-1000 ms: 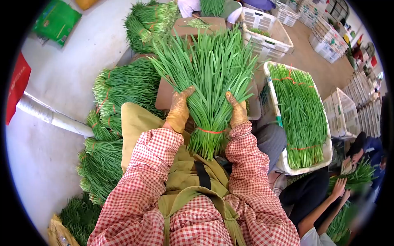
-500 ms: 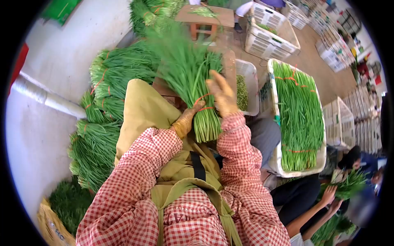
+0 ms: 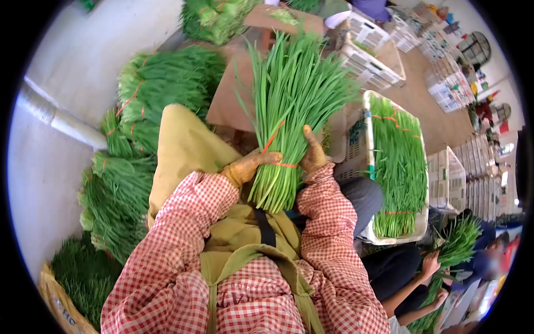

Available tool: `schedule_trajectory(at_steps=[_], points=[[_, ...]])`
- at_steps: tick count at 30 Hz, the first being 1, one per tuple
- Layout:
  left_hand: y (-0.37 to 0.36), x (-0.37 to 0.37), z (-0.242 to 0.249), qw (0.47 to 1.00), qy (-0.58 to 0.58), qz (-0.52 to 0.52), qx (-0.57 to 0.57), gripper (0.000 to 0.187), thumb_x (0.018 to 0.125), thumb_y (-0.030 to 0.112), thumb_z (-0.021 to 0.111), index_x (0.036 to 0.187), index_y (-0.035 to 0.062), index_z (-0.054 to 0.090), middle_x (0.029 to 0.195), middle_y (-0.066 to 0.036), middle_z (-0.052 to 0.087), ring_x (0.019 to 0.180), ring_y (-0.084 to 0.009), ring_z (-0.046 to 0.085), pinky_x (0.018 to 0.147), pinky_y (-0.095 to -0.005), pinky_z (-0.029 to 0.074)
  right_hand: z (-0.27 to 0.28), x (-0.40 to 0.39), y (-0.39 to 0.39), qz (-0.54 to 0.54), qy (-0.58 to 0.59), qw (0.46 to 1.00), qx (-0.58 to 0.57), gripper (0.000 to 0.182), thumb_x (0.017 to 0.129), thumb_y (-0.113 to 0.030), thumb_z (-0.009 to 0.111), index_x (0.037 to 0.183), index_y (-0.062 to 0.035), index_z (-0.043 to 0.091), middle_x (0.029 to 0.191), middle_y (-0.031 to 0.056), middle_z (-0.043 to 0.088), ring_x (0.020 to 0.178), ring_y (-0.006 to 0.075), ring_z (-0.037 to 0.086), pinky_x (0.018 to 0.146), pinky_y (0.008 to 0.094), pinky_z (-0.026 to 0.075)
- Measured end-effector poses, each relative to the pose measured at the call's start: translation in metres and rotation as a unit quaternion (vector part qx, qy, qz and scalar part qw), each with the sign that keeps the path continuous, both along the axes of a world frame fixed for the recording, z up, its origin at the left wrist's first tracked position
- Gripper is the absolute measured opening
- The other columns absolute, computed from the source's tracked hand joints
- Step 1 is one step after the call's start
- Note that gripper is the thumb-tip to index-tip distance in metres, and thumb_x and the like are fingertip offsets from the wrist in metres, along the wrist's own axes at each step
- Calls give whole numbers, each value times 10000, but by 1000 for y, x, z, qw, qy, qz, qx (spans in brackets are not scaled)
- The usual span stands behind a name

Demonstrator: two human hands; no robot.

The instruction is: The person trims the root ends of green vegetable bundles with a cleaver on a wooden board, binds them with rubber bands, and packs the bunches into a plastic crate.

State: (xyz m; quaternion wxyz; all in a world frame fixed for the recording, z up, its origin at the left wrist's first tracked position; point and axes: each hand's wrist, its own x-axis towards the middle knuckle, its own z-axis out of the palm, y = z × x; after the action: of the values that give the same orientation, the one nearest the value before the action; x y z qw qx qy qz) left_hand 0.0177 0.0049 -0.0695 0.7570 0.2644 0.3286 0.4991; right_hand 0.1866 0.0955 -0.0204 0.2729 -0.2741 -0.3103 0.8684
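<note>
We hold one bundle of green chives [image 3: 289, 111] upright in front of our body, above our lap. Our left hand [image 3: 247, 166] is closed around the lower part of the stalks, just beside the orange band [image 3: 276, 146], and our right hand [image 3: 312, 155] presses on the other side of the same bundle, with the fingers laid up along the stalks. So both hands are clamped on it, one at each side. The cut ends point down toward our apron [image 3: 233, 234] and the leaf tips spread out above.

As for progress, we judge that this bundle is already tied, because the band goes around it, though one loose end of the band seems to stick upward; the view is not sharp enough to be sure. What is left, as far as we can judge, is to put it away with the others.

On our left, many tied bundles [image 3: 139, 117] lie in a pile on the concrete floor [image 3: 67, 67]. On our right, a white crate [image 3: 423, 222] is filled with long chives lying flat. Behind the bundle there is a brown table [image 3: 228, 100], and the leaves hide most of it. More white crates [image 3: 367, 50] stand further away. At the lower right, another person's hand [image 3: 429, 264] holds its own greens, close to our right knee, so the space on that side is narrow.
</note>
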Motion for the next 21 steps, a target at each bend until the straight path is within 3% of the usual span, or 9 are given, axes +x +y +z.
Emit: schedule_trajectory(at_steps=[2,4,6,10,12,15,18,19,21], points=[[0,9,41,998,-26,62,-1,599,856,198,704,1365,9,453,1258,-107,582,1140,-227,567,995,-354,460,17,-10,-3,-80,67,994,30,708,816,-329,757,1374,-34,435,1337,128,530,1195,303,528,1041,439,415],[17,14,57,967,94,215,96,596,842,137,723,1362,12,460,1248,-99,588,1111,-216,581,994,-333,458,16,-15,6,-155,50,981,107,568,837,-269,730,1298,-24,506,1197,130,601,1053,288,610,925,429,501],[30,14,84,956,123,246,99,577,837,118,728,1346,15,477,1242,-93,591,1089,-206,589,990,-330,459,8,-20,15,-138,-86,956,245,630,814,-261,761,1318,-7,480,1248,91,566,1145,240,545,1001,364,431],[49,-5,95,948,149,261,103,539,809,120,759,1282,3,529,1231,-93,596,1056,-207,600,976,-335,463,15,-26,3,-156,-68,926,338,602,790,-150,770,1299,-2,484,1218,74,570,1122,202,542,983,348,435],[51,-13,92,950,159,246,105,530,797,140,773,1254,-6,548,1225,-97,599,1057,-217,598,973,-345,462,11,-18,5,-151,-10,945,289,604,790,-85,758,1316,-10,471,1215,76,571,1118,212,548,967,360,448],[50,-16,83,973,0,229,11,499,805,182,753,1233,3,570,1180,-94,623,1092,-244,574,999,-411,437,-7,-2,5,-144,11,981,129,771,747,-168,815,1386,-34,404,1286,97,536,1161,287,533,996,405,441],[47,-14,80,972,-71,224,11,468,811,159,745,1226,22,576,1188,-95,622,1091,-263,582,992,-421,454,-10,-1,3,-178,22,977,113,867,718,-218,842,1419,-39,364,1327,103,506,1212,304,489,1027,432,416],[46,-12,81,973,-68,220,6,468,811,159,745,1226,22,576,1188,-95,622,1091,-263,582,992,-421,454,-7,-1,-2,-184,30,973,139,540,850,-131,691,1335,-41,472,1246,90,573,1094,254,580,938,388,481],[46,-10,82,968,-78,236,40,432,821,142,734,1211,34,584,1180,-86,627,1081,-270,591,983,-424,472,-6,0,-2,-185,32,976,115,712,785,-175,766,1386,-44,408,1305,99,524,1178,281,513,996,420,432]])
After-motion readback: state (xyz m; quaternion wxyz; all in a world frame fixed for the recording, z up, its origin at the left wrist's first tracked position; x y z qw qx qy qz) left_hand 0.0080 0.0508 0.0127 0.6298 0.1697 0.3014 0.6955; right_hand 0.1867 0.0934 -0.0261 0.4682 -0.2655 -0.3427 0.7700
